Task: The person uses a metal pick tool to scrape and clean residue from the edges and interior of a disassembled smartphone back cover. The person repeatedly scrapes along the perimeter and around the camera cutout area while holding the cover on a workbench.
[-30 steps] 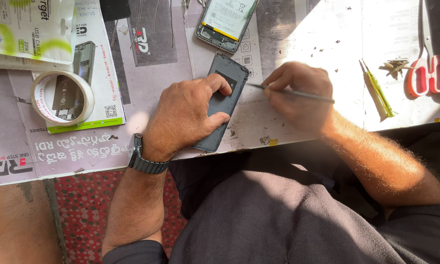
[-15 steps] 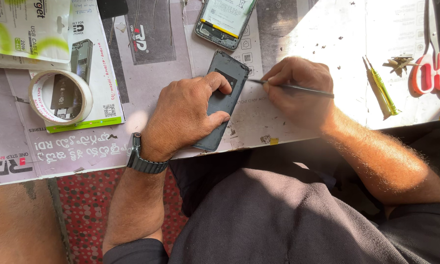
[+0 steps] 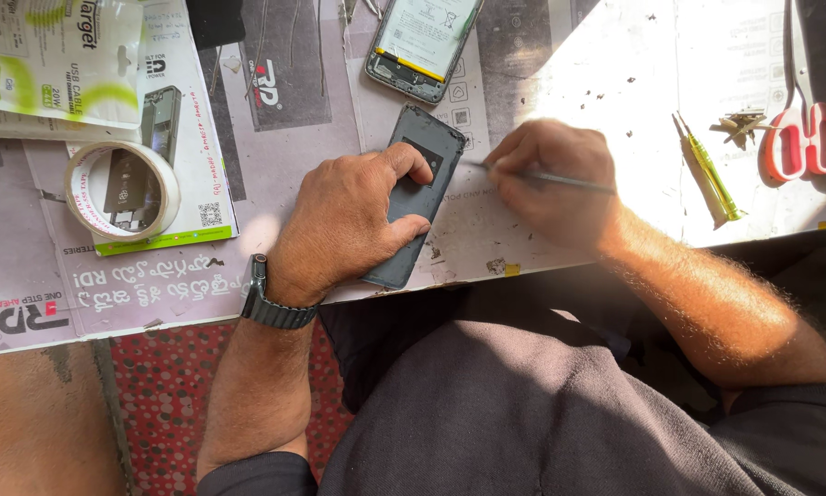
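The left hand [image 3: 344, 220] lies flat on a dark phone cover [image 3: 415, 197], with the thumb and fingers spread a little and pressing it down on the paper-covered table [image 3: 275, 165]; the cover lies near the front edge of the table, slanted, with its top end toward 1 o'clock. At 3 o'clock from the cover, the right hand [image 3: 550, 184] has its fingers closed tightly around a thin metal tool [image 3: 560, 178], and the tip of the tool touches the right edge of the cover. At 12 o'clock from the cover lies an open phone [image 3: 424, 41] with its inside showing, close but not touching. At 9 o'clock from the left hand, well apart, is 1 roll of tape [image 3: 123, 190] on a printed card. At 3 o'clock from the right hand lies a yellow-green screwdriver [image 3: 708, 170], and beyond it are red-handled scissors [image 3: 803, 129]. A dark watch [image 3: 275, 303] is on the left wrist.
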